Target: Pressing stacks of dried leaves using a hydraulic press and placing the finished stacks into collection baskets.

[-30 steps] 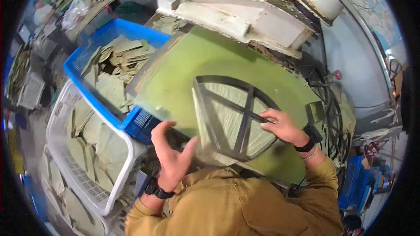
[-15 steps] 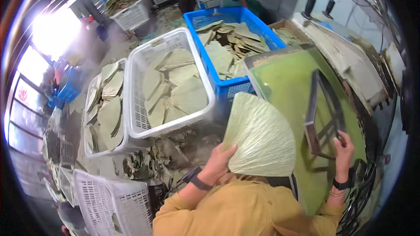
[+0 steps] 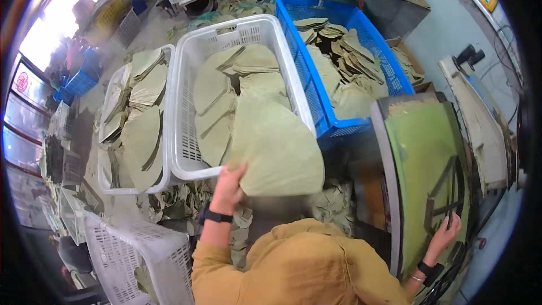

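Observation:
My left hand [image 3: 228,187] pinches the near left corner of a fan-shaped, pale green dried leaf piece [image 3: 279,155], which may be a stack. It is held out over the near right part of a white plastic crate [image 3: 189,174], hiding that corner's contents. Similar fan-shaped leaf stacks [image 3: 212,127] lie inside the crate. On the right, my right hand [image 3: 443,237] is closed on the near end of a dark, narrow-barred frame [image 3: 430,213]. That frame rests on a green board [image 3: 415,141].
Left of the crate stands a second white crate [image 3: 167,135] with leaf stacks. Beyond it to the right is a blue crate [image 3: 316,96], also holding leaves. An emptier white crate [image 3: 121,248] is tilted at lower left. Leaf scraps [image 3: 183,206] litter the floor.
My left hand has carried the leaf piece left, from beside the green board to over the white crate. My right hand stays at the frame. The whole view has shifted.

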Demonstrator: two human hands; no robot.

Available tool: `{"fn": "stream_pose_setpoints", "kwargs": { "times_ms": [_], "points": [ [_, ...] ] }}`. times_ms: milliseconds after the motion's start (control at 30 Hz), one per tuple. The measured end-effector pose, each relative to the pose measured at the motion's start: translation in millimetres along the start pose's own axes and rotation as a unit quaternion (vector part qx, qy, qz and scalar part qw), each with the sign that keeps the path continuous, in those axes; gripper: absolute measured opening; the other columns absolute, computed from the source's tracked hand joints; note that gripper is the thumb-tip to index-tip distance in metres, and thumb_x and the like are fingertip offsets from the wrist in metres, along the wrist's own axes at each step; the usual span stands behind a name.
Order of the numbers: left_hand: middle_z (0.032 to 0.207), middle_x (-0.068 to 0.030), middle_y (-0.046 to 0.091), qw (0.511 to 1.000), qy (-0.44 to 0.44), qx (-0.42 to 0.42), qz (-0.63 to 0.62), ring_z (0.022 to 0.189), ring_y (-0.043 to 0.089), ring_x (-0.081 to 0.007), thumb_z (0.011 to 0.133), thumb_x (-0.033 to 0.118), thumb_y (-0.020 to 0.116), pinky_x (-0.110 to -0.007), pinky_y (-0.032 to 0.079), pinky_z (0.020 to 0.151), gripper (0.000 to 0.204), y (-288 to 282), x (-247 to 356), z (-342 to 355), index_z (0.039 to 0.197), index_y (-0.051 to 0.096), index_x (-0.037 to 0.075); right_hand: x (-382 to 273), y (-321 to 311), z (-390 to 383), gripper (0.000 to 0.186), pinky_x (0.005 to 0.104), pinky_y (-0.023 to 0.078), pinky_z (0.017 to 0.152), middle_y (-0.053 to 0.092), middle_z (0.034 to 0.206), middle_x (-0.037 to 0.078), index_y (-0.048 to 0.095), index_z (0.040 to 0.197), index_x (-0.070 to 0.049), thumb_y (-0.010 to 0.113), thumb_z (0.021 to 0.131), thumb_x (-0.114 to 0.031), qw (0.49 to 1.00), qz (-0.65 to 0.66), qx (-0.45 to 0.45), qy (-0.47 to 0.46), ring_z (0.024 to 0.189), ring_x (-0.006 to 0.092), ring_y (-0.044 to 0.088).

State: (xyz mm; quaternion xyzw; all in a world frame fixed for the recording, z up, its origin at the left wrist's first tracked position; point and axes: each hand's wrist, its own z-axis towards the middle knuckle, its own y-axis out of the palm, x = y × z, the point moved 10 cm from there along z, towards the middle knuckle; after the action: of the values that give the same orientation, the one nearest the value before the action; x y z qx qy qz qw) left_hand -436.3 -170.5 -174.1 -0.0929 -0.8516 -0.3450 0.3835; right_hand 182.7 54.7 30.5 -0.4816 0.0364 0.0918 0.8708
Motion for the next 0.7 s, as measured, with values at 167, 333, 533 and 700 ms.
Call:
{"fn": "stream_pose_setpoints", "kwargs": {
  "times_ms": [167, 333, 533, 700],
  "points": [
    [0.094, -0.0036, 0.059, 0.992, 0.05, 0.043, 0.11, 0.078, 0.057, -0.0148, 0.088, 0.013, 0.065, -0.029, 0.049, 0.067, 0.033, -91.8, 85.1, 126.1, 0.116, 0.054, 0.0, -168.1, 44.0, 9.2, 0.022, 0.0358, 0.048, 0.083, 0.054, 0.117, 0.015, 0.057, 0.112, 0.003, 0.053, 0.091, -0.002, 0.985, 0.131, -0.096, -0.049, 0.101, 0.0281, 0.056],
    [0.078, -0.0026, 0.057, 0.872, -0.075, -0.076, 0.477, 0.071, 0.052, -0.0111, 0.085, 0.02, 0.067, -0.028, 0.046, 0.064, 0.026, -91.5, 127.4, 211.7, 0.102, 0.062, 0.0, -296.7, 88.0, 1.9, 0.021, 0.0361, 0.047, 0.085, 0.054, 0.116, 0.015, 0.056, 0.109, 0.003, 0.055, 0.088, 0.0, 0.964, 0.14, -0.212, -0.077, 0.101, 0.0293, 0.056],
    [0.113, -0.0117, 0.063, 0.551, -0.058, -0.288, 0.781, 0.104, 0.06, -0.027, 0.079, 0.027, 0.073, -0.037, 0.047, 0.089, 0.05, -25.3, 66.7, 280.5, 0.121, 0.058, 0.005, -367.0, 122.9, -13.9, 0.016, 0.0358, 0.046, 0.086, 0.058, 0.109, 0.015, 0.057, 0.103, 0.003, 0.057, 0.087, -0.001, 0.938, 0.136, -0.298, -0.117, 0.097, 0.0296, 0.058],
    [0.105, -0.0166, 0.059, 0.51, 0.094, -0.151, 0.842, 0.102, 0.058, -0.0347, 0.069, 0.014, 0.073, -0.046, 0.045, 0.088, 0.044, -21.7, 40.5, 270.8, 0.111, 0.058, 0.01, -411.2, 162.5, -11.2, 0.017, 0.0343, 0.048, 0.082, 0.058, 0.107, 0.015, 0.058, 0.103, 0.003, 0.057, 0.086, 0.002, 0.896, 0.221, -0.347, -0.169, 0.093, 0.028, 0.06]
  ]
}}
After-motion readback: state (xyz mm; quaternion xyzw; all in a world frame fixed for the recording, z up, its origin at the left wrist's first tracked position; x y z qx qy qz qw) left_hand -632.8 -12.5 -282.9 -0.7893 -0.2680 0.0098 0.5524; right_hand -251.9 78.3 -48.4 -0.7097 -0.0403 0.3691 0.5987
